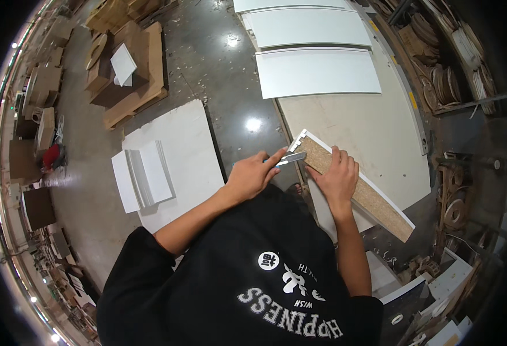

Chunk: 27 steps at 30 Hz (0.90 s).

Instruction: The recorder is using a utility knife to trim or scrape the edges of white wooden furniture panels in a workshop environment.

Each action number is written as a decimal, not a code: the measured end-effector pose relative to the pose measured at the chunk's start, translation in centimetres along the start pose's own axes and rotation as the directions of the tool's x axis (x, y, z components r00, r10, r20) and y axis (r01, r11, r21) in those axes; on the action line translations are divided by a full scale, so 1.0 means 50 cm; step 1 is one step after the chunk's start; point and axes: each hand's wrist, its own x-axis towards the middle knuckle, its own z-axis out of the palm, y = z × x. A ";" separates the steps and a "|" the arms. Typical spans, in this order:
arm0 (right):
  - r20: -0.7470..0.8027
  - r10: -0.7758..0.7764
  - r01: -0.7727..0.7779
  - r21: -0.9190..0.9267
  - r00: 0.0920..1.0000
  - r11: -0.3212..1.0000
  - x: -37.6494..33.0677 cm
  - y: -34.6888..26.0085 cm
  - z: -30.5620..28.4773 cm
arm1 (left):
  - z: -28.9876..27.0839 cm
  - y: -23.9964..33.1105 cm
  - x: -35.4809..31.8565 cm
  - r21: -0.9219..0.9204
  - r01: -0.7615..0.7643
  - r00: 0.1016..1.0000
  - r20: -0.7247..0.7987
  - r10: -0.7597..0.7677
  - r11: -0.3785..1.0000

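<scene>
A utility knife [292, 158] with a bare metal blade is in my left hand [254, 174], its fingers closed round the handle. The blade's tip reaches over the upper left end of a chipboard panel [377, 200], where small white notched pieces line the edge. This long panel has a raw brown face and a white far edge, and lies slantwise. My right hand [337, 177] grips it near that end, fingers over the far edge and thumb on the brown face. Whether the blade touches the board I cannot tell.
Beneath the panel stands a pale worktable [346, 124]. White boards [320, 74] lie in a row at its far end. To my left, folded white pieces [144, 176] rest on another white surface [198, 150]. Cardboard boxes [129, 57] sit farther left; shelving with rolls [438, 83] lines the right.
</scene>
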 end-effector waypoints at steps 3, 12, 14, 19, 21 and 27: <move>0.016 0.010 -0.010 0.016 1.000 1.000 0.000 0.000 -0.002 | 0.006 0.013 0.009 0.074 0.046 0.999 0.000 -0.046 0.996; 0.028 0.022 -0.023 0.032 0.999 0.999 0.003 0.000 -0.001 | 0.000 0.010 0.011 0.169 0.034 0.994 -0.109 -0.016 0.985; 0.025 0.027 -0.027 0.029 0.999 0.999 0.005 0.001 -0.002 | -0.006 0.006 0.018 0.185 0.027 0.996 -0.086 -0.011 0.982; 0.044 0.019 -0.022 0.077 0.999 0.997 0.005 0.005 0.004 | 0.000 -0.009 0.022 0.190 -0.006 0.995 -0.094 0.025 0.982; 0.036 0.023 -0.026 0.084 0.999 0.996 0.007 0.005 0.002 | 0.003 -0.012 0.025 0.201 -0.016 0.992 -0.119 0.041 0.980; 0.014 0.007 -0.008 0.091 1.000 0.996 0.007 0.008 -0.001 | -0.006 -0.017 0.071 0.208 0.008 0.989 -0.147 0.023 0.978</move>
